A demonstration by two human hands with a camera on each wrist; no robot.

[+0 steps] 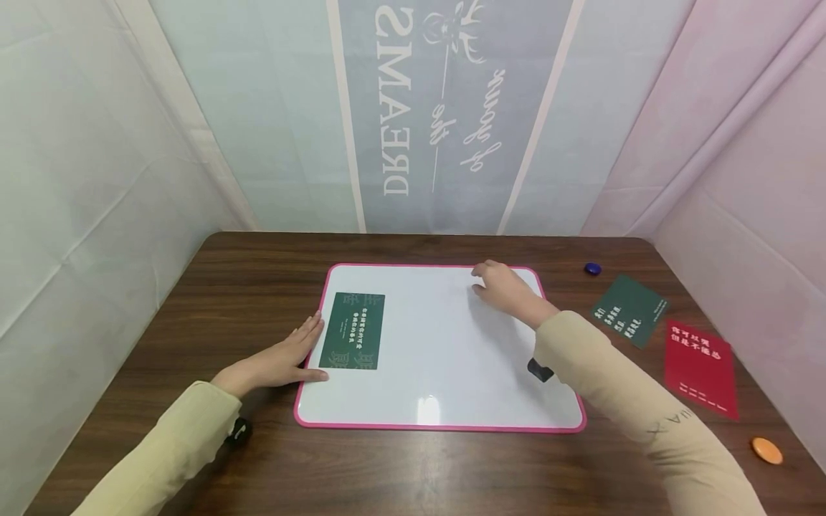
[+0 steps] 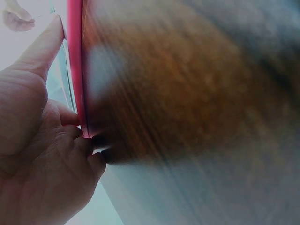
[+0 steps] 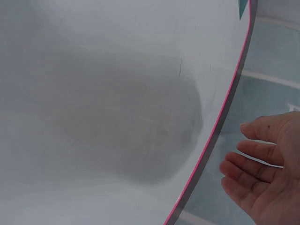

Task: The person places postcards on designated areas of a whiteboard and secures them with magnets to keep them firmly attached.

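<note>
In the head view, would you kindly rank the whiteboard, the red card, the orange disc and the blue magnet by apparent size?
1. whiteboard, by far the largest.
2. red card.
3. orange disc.
4. blue magnet, slightly smaller, though it lies farther from the camera, so the last two places are unsure.

whiteboard: white, pink rim | card: dark green | table: dark wood grain | far card: red
</note>
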